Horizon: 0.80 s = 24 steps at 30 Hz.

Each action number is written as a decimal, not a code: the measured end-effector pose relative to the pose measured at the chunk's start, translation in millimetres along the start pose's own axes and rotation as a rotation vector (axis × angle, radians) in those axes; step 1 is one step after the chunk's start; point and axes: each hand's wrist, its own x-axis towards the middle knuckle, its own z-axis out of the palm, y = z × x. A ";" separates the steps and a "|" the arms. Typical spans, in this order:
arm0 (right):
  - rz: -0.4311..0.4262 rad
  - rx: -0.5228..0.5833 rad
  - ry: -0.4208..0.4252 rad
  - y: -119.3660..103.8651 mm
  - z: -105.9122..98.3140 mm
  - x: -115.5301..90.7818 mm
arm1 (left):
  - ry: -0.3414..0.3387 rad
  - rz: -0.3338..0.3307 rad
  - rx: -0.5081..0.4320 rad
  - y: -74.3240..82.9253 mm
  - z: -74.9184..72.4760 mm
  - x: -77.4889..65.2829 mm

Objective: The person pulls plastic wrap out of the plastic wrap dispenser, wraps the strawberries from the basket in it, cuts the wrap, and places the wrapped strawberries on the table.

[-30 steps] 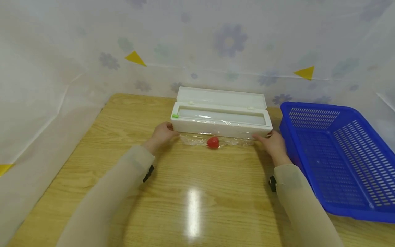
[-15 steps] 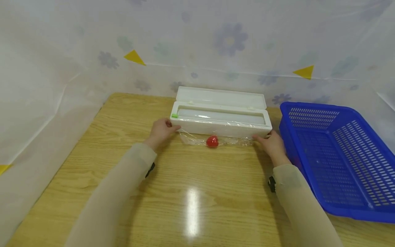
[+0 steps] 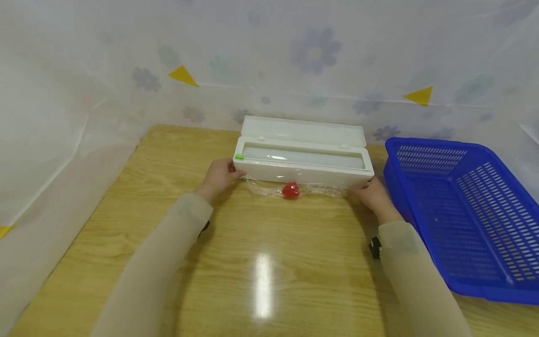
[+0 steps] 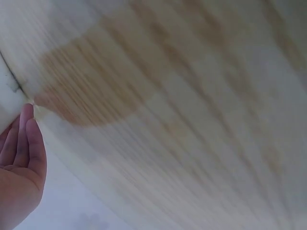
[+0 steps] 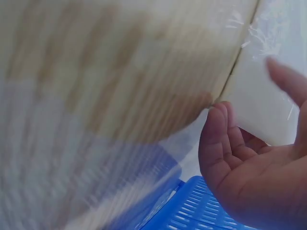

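A long white cling film dispenser (image 3: 303, 175) stands at the back of the table, lid (image 3: 303, 131) raised and a roll (image 3: 303, 157) inside. Clear film (image 3: 261, 188) hangs over its front onto the table. A small, glossy red piece (image 3: 290, 190) lies at the film's front. My left hand (image 3: 219, 177) is at the dispenser's left end, thumb toward the front; its fairly straight fingertips (image 4: 29, 112) reach the lower edge. At the right end, my right hand (image 3: 372, 194) touches the base with gently bent fingers (image 5: 225, 120), thumb spread over the front face.
A blue perforated basket (image 3: 414, 224) stands close beside my right forearm. Behind the wooden table (image 3: 236, 271) hangs a pale flowered sheet (image 3: 269, 61) with yellow triangles. A small green tab (image 3: 239, 157) sits at the dispenser's left corner.
My left hand has shifted slightly back along the dispenser's left end since the first frame. At the right end, my thumb has drawn in toward the lower corner. The dispenser stays in place.
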 end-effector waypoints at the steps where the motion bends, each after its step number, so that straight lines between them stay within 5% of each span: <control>1: -0.005 0.015 -0.018 -1.1 -1.1 0.5 | -0.002 0.002 0.002 1.1 -1.0 0.3; 8: 0.047 0.046 -0.056 -4.7 -3.7 2.9 | 0.004 0.043 0.051 1.7 -4.0 2.9; 17: 0.046 0.019 0.090 4.2 1.5 5.1 | -0.002 0.079 0.049 -5.3 -3.1 5.4; 24: 0.037 -0.094 -0.041 -12.1 -16.3 0.0 | -0.005 0.096 0.112 -7.4 -1.7 4.3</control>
